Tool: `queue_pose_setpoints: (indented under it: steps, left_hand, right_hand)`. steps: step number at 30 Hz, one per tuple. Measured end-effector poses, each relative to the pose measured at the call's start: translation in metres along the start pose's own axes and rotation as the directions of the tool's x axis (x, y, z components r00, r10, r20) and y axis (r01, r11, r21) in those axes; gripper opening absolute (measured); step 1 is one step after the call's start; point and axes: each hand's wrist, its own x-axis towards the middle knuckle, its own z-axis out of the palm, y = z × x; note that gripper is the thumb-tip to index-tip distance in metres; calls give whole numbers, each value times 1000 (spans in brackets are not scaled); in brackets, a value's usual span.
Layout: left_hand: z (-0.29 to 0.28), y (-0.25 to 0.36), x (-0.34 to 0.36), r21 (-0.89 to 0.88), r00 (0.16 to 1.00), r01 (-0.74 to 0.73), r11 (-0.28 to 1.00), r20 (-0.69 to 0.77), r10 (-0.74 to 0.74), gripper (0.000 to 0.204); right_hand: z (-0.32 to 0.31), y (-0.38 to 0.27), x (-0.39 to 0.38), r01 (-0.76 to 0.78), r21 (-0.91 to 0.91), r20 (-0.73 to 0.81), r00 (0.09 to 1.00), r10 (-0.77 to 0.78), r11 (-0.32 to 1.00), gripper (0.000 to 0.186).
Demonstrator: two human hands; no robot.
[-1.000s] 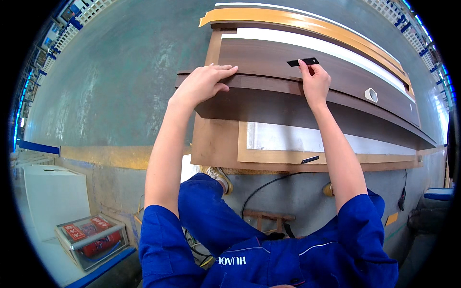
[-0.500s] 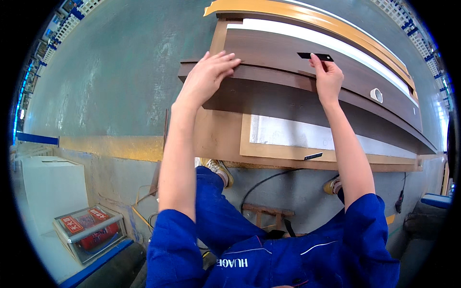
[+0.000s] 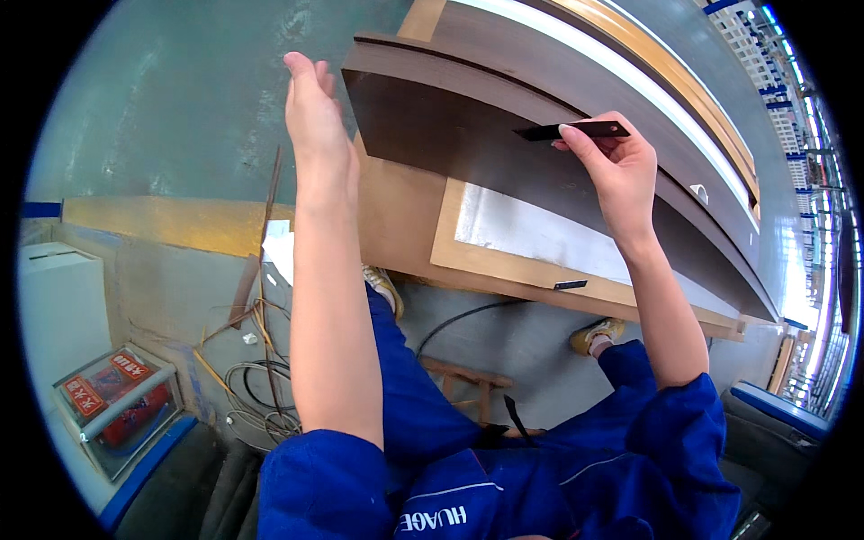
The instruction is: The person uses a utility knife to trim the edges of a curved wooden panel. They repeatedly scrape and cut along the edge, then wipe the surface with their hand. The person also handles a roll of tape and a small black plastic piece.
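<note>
My right hand pinches a black snap-off knife blade between thumb and fingers. The blade has a slanted tip and a hole at its other end. It sits over the dark brown front face of a long board; whether it touches the board I cannot tell. Off the board's left end is my left hand, raised and holding nothing. Its fingers are stretched out and seen edge-on, some hidden behind others. A second dark blade lies on the tan lower board, near its front edge.
A white tape ring rests on the long board toward the right. Cables and thin strips lie on the floor at left. A clear case with a red fire extinguisher is at lower left. A wooden stool stands between my legs.
My left hand has left the board's top and moved left past its end. My right hand, still pinching the blade, has come down nearer the front face. The view has turned.
</note>
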Motion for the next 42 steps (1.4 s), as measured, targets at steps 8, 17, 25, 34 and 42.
queue_pose_setpoints:
  steps: [8, 17, 25, 34, 42]
  left_hand:
    - [15, -4, -8, -78, 995, 83, 994, 62, -78, 64]
    - [18, 0, -13, -72, 994, 91, 993, 63, -87, 59]
    - [10, -7, -3, 13, 997, 23, 1000, 70, -24, 58]
    - [5, -13, 3, 18, 996, 15, 1000, 83, -17, 58]
    - [4, -15, -1, 36, 995, -43, 998, 92, 40, 59]
  right_hand:
    - [8, 5, 16, 32, -227, 48, 999, -21, 973, 10]
    - [13, 9, 16, 151, -305, 56, 988, -141, 940, 11]
    - [15, 6, 17, 130, -286, 54, 991, -120, 949, 10]
    - [26, 4, 22, 143, -280, 37, 990, -138, 949, 11]
    - [38, 1, 24, 162, -310, 44, 987, -156, 937, 12]
